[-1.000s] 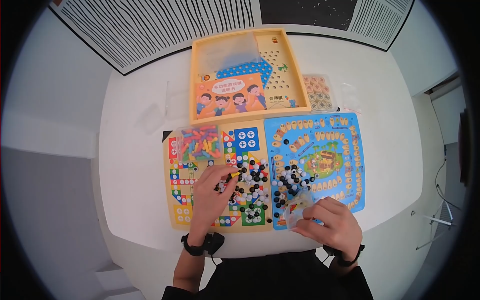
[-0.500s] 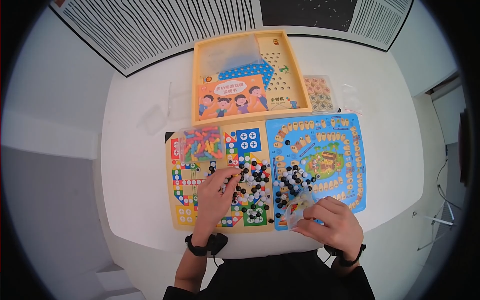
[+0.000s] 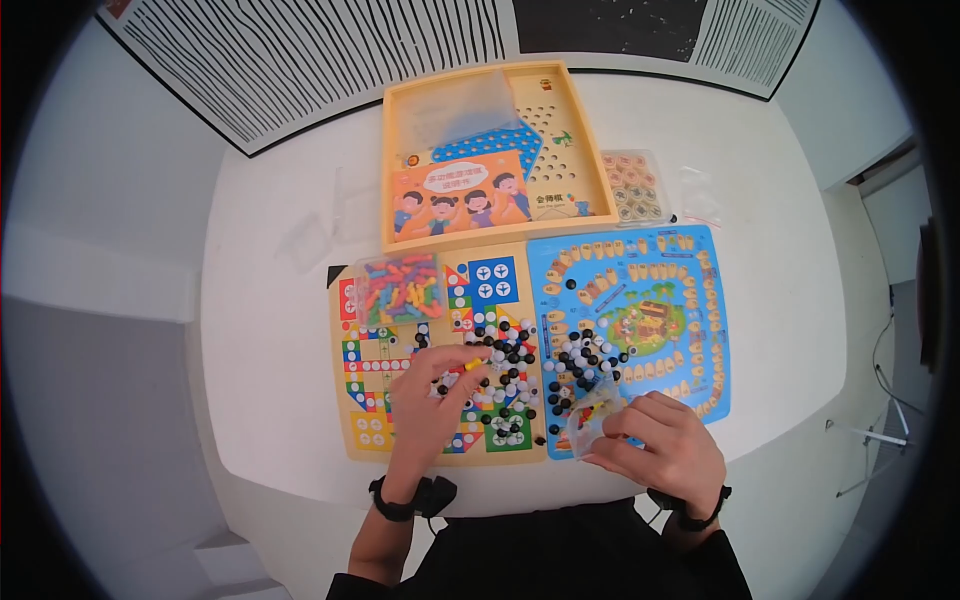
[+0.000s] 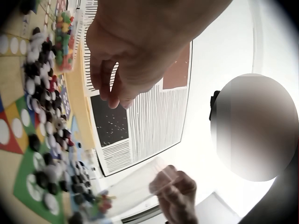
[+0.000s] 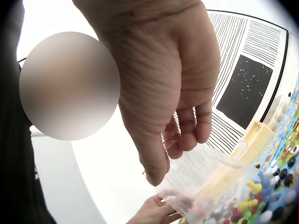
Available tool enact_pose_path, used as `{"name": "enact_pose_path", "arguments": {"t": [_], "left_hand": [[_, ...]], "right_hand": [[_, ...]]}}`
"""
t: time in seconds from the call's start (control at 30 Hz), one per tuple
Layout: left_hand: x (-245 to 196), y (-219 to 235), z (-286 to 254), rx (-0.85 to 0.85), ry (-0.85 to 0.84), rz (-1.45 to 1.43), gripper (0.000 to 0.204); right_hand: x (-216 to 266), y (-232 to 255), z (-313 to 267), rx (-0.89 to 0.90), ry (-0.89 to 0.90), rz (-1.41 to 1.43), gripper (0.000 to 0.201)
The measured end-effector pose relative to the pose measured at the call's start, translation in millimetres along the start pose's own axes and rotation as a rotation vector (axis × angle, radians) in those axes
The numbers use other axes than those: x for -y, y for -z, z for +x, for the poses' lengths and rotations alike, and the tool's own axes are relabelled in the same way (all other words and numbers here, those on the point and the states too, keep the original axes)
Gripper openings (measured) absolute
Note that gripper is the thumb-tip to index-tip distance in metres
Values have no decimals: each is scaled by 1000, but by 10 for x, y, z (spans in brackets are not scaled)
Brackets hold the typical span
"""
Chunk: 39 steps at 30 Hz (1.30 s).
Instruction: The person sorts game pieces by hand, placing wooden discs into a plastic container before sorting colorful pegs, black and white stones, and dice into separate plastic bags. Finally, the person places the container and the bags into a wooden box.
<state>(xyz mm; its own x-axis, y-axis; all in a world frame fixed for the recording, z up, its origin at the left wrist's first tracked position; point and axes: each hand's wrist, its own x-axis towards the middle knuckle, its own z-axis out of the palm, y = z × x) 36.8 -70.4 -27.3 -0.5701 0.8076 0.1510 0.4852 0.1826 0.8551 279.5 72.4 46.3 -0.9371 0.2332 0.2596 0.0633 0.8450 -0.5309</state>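
Observation:
Between the thumb and fingers of the left hand [image 3: 425, 405] is a small yellow piece [image 3: 474, 364], held just above black and white round pieces [image 3: 510, 392] strewn over the left board. The right hand [image 3: 665, 450] pinches the edge of a clear plastic bag [image 3: 587, 425] above the blue board's lower left corner. In the right wrist view the bag [image 5: 205, 177] hangs from the fingertips, with coloured pieces [image 5: 250, 201] in or behind its lower end. The left wrist view shows the left hand [image 4: 135, 46] from the wrist side; its piece is hidden there.
Behind the boards stands a wooden tray [image 3: 600, 190] with an orange booklet [image 3: 462, 195] and a clear bag inside. A clear box of coloured pegs [image 3: 400, 288] sits on the left board [image 3: 372, 430]. A box of round wooden discs [image 3: 636, 188] lies right of the tray.
The left hand has moved slightly down toward the person, and the yellow piece in its fingers shows more plainly. The right hand stays at about the same place with the bag.

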Motion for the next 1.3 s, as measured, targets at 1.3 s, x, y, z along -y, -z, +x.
{"name": "enact_pose_path", "arguments": {"t": [1.3], "left_hand": [[127, -458, 318, 170, -418, 188, 16]], "right_hand": [[-32, 10, -136, -72, -52, 12, 23]]}}
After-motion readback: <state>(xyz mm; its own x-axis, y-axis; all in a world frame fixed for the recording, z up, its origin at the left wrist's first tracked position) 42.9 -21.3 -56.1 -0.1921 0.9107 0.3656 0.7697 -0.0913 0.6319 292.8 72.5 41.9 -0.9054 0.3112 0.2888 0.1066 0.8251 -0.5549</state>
